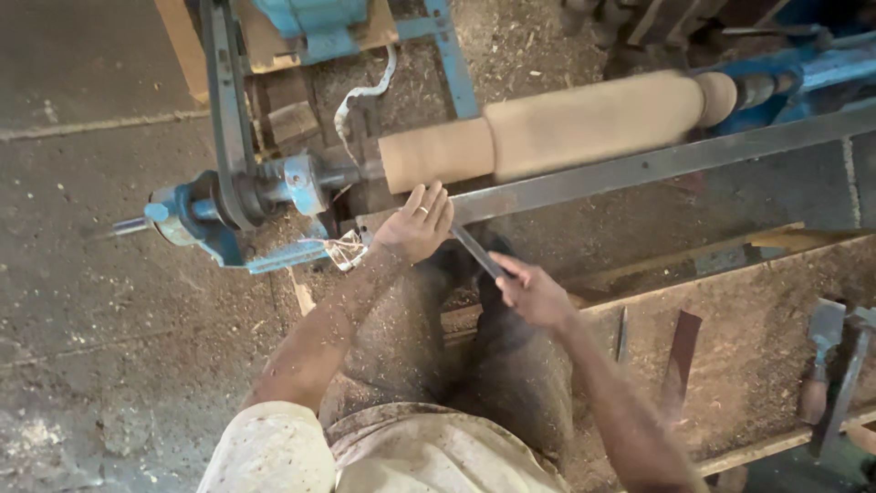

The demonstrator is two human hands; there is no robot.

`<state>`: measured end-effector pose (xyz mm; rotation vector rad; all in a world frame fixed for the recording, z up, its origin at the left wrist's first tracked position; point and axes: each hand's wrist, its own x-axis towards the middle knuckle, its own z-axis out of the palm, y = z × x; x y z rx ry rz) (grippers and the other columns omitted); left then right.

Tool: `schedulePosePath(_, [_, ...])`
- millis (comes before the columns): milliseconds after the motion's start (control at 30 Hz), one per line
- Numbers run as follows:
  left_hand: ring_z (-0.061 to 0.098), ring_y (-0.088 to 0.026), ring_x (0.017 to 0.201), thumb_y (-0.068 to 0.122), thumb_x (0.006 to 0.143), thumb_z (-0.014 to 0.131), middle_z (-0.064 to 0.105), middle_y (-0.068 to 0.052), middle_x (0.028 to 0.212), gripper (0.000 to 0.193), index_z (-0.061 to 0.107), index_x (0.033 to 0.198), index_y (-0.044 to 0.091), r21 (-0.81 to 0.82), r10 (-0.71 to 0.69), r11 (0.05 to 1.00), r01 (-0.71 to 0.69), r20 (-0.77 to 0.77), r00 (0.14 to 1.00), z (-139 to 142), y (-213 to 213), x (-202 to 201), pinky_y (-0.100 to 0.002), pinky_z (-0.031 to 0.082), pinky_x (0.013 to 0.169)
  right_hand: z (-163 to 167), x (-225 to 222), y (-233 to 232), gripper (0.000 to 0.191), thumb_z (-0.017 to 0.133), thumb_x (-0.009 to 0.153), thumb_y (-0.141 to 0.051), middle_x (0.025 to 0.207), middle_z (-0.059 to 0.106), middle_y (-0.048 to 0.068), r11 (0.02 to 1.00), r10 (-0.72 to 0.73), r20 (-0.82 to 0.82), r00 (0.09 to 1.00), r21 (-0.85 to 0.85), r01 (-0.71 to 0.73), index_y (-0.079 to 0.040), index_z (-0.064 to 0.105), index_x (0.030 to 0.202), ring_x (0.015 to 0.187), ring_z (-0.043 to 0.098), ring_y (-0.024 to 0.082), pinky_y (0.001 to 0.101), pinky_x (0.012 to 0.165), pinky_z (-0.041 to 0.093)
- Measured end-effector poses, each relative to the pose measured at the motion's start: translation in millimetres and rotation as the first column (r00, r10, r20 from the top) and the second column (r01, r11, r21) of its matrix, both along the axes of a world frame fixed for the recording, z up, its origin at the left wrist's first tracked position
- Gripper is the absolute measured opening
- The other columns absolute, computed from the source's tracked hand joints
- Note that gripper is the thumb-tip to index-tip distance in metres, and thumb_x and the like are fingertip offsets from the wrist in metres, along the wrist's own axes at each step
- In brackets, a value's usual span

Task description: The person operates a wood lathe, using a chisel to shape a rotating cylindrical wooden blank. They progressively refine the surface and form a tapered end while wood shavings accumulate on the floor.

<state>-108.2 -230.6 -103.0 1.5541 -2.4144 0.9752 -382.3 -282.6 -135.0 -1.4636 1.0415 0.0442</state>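
Two diameters on that log (584, 123) right now, which pretty much tells you where things stand. The wooden cylinder is mounted on the blue lathe (265, 196), running from the drive end at the left up to the far end at the upper right. The short stretch nearest the drive end is already cut down thinner, there's a clear step, and then the long fat part looks roughed round but not brought down to match. At the far right end there's a rounded knob shape, so some shaping is done there too. I'd guess well under half of the length is at the smaller size, so plenty left.

Left hand (418, 228) sits on the long metal rest bar (639, 169), just below the thin end of the log, fingers stretched out flat and close together, pressing the flat chisel (476, 249) down onto the bar rather than wrapping it. There's a ring on one finger. Right hand (534, 294) is further back, over the lap, fingers curled closed around the chisel's lower end. The tip is hidden under the left fingers, so I can't tell if it's touching wood.

Sawdust is all over the floor and the trousers. More tools (835, 374) lie along the wooden bench (748, 365) at the right edge.
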Motion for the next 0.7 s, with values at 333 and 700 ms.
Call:
schedulePosePath(333, [0.054,-0.033,0.136,0.027,0.095,0.048,0.061,-0.017,0.144,0.052,0.058,0.137,-0.002,0.117,-0.107,0.987,0.109,-0.025,0.994,13,-20,-33,-0.045,0.036,0.119,-19,31,94,0.056,0.054,0.102,-0.02,0.06,0.048,-0.003,0.808,-0.584,0.252,0.771,0.268,0.525,-0.02,0.043,0.157,0.045,0.04,0.007,0.025,0.04,0.035])
schedulePosePath(700, [0.059,-0.033,0.131,0.027,0.099,0.049,0.065,-0.021,0.137,0.046,0.06,0.133,-0.002,0.07,-0.041,0.997,0.042,-0.012,0.999,3,-24,-34,-0.045,0.038,0.118,-16,-6,45,0.053,0.057,0.1,-0.015,0.061,0.049,-0.004,0.92,-0.387,0.209,0.898,0.156,0.36,-0.016,0.053,0.152,0.049,0.044,0.006,0.0249,0.043,0.036])
